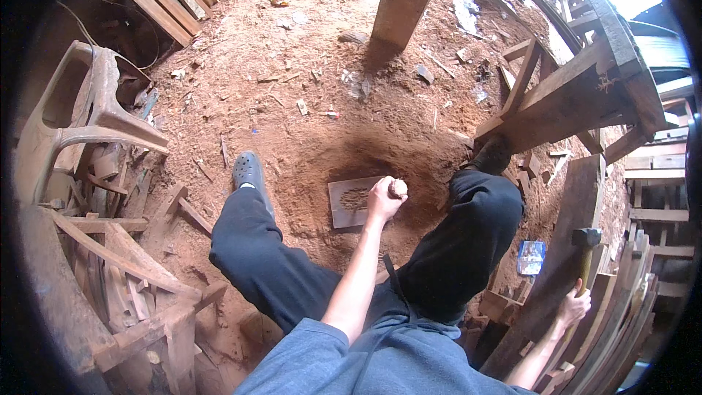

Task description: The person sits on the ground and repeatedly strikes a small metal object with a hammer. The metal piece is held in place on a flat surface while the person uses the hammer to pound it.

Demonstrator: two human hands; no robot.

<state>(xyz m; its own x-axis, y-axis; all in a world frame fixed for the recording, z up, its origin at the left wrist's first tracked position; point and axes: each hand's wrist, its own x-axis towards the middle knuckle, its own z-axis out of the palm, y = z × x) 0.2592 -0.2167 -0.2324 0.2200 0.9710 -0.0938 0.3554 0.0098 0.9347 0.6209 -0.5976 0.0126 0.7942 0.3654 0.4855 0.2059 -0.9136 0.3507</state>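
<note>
My left hand (pixel 382 203) is closed around an upright tool whose round, pale wooden handle end (pixel 398 189) sticks out above the fist; its lower part is hidden. The fist is over a flat, light-coloured board (pixel 339 208) lying on the ground between my legs. A rough, hollowed patch (pixel 355 198) shows on the board's face, partly covered by the hand. Out to the far right, my right hand (pixel 573 307) grips a hammer (pixel 584 252) by its yellowish handle, with the dark head pointing away from me.
Stacked planks (pixel 621 300) and a long board (pixel 578 212) stand at the right, by a blue-and-white packet (pixel 531 257). A wooden post (pixel 409 0) rises ahead. At the left are a brown plastic chair (pixel 95 95) and a wooden frame (pixel 146 333). Sawdust and scraps cover the ground (pixel 292 102).
</note>
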